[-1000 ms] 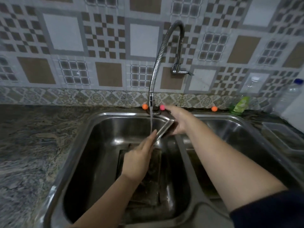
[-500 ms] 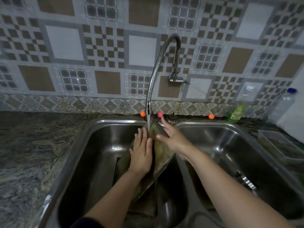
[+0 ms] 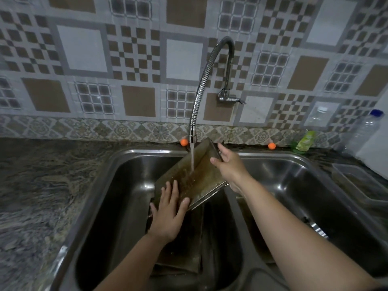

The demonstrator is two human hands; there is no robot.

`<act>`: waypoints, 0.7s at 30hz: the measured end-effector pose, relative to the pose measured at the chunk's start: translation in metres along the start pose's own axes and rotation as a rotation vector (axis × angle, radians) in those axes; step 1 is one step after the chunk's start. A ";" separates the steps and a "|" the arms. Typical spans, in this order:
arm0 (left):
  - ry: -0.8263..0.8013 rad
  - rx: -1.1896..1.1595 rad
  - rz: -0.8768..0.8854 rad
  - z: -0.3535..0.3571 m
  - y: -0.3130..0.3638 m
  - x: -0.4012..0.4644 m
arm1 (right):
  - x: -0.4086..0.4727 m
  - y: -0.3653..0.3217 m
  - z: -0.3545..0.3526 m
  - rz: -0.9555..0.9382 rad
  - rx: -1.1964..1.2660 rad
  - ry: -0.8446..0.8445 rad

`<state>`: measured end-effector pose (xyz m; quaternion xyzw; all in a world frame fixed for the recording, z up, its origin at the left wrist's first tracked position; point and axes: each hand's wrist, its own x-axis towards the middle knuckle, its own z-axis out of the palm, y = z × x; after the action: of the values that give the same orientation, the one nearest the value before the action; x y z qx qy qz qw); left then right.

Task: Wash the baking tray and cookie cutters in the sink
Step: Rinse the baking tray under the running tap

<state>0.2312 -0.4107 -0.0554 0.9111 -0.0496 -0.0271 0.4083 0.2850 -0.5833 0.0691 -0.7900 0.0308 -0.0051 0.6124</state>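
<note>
I see my right hand (image 3: 230,164) gripping the tilted baking tray (image 3: 199,177) under the faucet (image 3: 201,91) stream, my left hand (image 3: 169,211) flat on its lower edge, above the left sink (image 3: 117,185) basin.

Tray (image 3: 199,181) tilted under faucet (image 3: 202,89), seemingly over left basin (image 3: 117,185)

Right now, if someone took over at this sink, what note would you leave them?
Right hand grips the right edge of the baking tray, holding it tilted over the left basin.
Left hand lies flat, fingers straight, on the tray's lower left part.
Tap is running; water lands on the tray's inner face.
Done: tray is wet and under rinse, surface looks brown-stained.
Left: finish washing the tray. No cookie cutters can be made out; another dark tray-like item sits low in the basin.
</note>
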 end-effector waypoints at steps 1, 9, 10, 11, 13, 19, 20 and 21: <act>-0.001 0.058 0.099 -0.004 0.002 -0.001 | 0.000 0.002 0.003 0.019 0.019 0.003; 0.168 0.186 0.391 -0.022 0.020 0.000 | 0.001 -0.009 0.003 0.125 0.236 -0.028; 0.212 0.085 0.418 -0.021 0.026 0.000 | -0.001 -0.008 0.000 0.148 0.312 -0.044; 0.260 -0.033 0.416 -0.021 0.033 0.001 | -0.003 -0.004 -0.002 0.155 0.358 -0.012; 0.322 -0.239 0.371 -0.023 0.050 0.003 | -0.004 0.012 -0.010 0.091 0.181 0.127; 0.387 -0.482 0.408 -0.033 0.100 0.015 | -0.035 0.055 -0.039 -0.103 0.003 0.106; 0.374 -0.507 0.415 -0.035 0.107 0.018 | -0.036 0.053 -0.044 -0.120 0.009 0.096; 0.365 -0.514 0.424 -0.036 0.114 0.022 | -0.038 0.050 -0.049 -0.134 -0.007 0.100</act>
<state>0.2484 -0.4617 0.0538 0.7384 -0.1550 0.2092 0.6221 0.2431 -0.6411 0.0339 -0.7912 0.0083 -0.0856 0.6055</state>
